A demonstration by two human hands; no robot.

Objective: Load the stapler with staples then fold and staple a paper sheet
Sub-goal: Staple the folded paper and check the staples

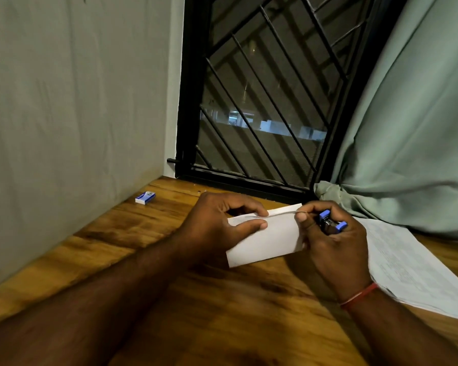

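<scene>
Left forearm [90, 299]: crosses the wooden table [222, 326] and leads up to the fingers.
Left hand [222, 220]: thumb and forefinger pinch the folded paper [270, 239] at its upper left edge; the other fingers are curled behind it.
Folded paper: white, held between the fingertips of both hands, its lower corner near the table.
Right hand [333, 247]: thumb and forefinger pinch the paper's upper right corner; the remaining fingers curl round the stapler [332, 224].
Stapler: blue and black, just right of the pinching fingertips, beside the paper's right edge.
Red thread [358, 297]: round the right wrist.
Staple box [145, 198]: blue and white, on the table well left of the left fingers.
Printed sheets [413, 273]: flat on the table, right of the right hand.
Curtain [407, 128]: pale green, beyond the right fingers.
</scene>
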